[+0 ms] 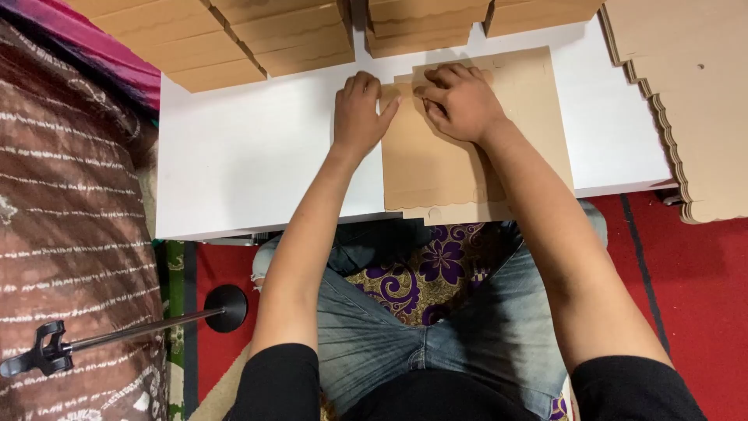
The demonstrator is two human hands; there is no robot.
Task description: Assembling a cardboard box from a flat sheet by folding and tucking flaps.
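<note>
A flat brown cardboard sheet (pixel 427 168) with a scalloped near edge lies on a second, larger cardboard sheet (pixel 538 101) on a low white table (pixel 241 156). My left hand (pixel 358 113) rests palm down at the upper left corner of the top sheet, fingers together and thumb spread onto the card. My right hand (pixel 461 101) presses down on the top edge of the same sheet with curled fingers. Both hands touch the card; neither lifts it.
Stacks of folded brown cardboard pieces (pixel 257 35) line the table's far edge. A tall pile of scalloped cardboard sheets (pixel 686 101) sits at the right. A patterned brown cushion (pixel 70 210) is at the left, with a black stand (pixel 117 331) by my knee. Red carpet (pixel 701 288) lies below.
</note>
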